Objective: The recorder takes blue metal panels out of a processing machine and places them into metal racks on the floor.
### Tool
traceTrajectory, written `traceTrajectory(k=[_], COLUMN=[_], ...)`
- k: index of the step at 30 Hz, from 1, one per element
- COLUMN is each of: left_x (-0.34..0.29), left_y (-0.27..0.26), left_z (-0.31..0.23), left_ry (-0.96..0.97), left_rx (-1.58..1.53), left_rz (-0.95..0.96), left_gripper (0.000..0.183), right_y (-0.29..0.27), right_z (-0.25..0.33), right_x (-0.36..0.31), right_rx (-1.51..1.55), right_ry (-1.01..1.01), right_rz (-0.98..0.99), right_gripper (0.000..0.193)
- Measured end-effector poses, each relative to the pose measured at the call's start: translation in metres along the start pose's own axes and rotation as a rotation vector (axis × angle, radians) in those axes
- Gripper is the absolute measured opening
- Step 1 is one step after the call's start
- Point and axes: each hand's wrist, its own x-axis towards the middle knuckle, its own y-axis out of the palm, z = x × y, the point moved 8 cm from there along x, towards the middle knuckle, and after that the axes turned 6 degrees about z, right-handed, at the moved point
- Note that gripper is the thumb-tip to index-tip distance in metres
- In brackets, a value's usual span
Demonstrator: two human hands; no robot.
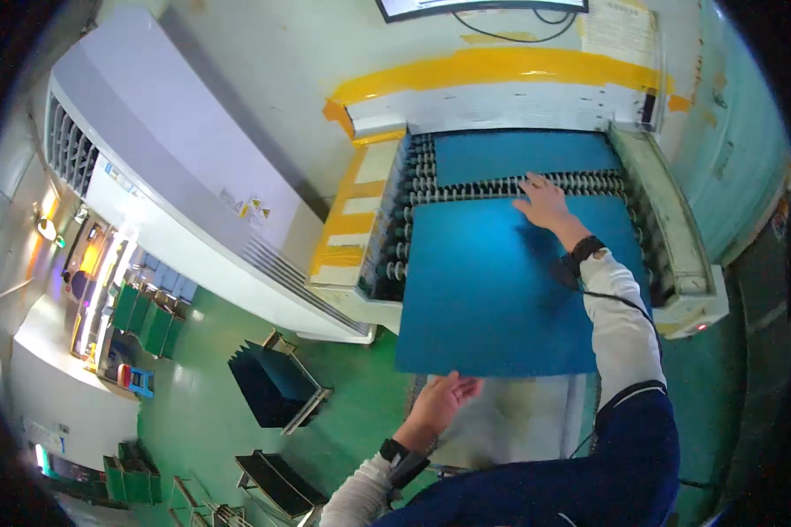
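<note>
A large blue sheet [492,290] lies across the rollers [545,184] of a conveyor machine, its near end reaching out past the machine's front. Over the sheet's far edge, my right hand [547,206] is open, its fingers spread toward the rollers. My left hand [444,402] is at the near edge of the sheet, left of the middle, with its fingertips touching or very close to that edge. Its fingers are slightly bent and apart, not wrapped round the sheet. Farther in, a second blue sheet [523,154] lies on the rollers at the machine's opening.
Side rails flank the rollers, a taped one [351,220] left and a bare one [664,211] right. A grey surface [518,417] sits below the near sheet edge. A white cabinet [185,158] stands left. Racks of dark panels [277,382] stand on the green floor [193,395].
</note>
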Motion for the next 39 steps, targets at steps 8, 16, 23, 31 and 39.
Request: traceTrajectory(k=[8,16,23,31,39], left_x=[-0.011,0.0,0.016,0.036,0.074], left_y=[-0.008,-0.004,0.005,0.004,0.033], left_z=[-0.007,-0.011,-0.009,-0.006,-0.024], left_ry=[-0.017,-0.029,-0.026,-0.012,0.067], left_rx=[-0.081,-0.136,-0.093,-0.141,-0.102], left_rz=[-0.051,-0.073,-0.053,-0.06,0.093], left_gripper=[0.021,0.018,0.018,0.02,0.02], right_y=[0.033,0.052,0.046,0.042,0.026], right_z=[0.003,0.024,0.005,0.055,0.05], right_x=[0.075,0.108,0.102,0.028,-0.067], right_rx=[-0.026,-0.013,0.014,-0.027,-0.078], right_ry=[0.165,0.135,0.139,-0.144,-0.265], right_rz=[0.162,0.179,0.123,0.184,0.236], right_gripper=[0.069,0.073,0.074,0.076,0.076])
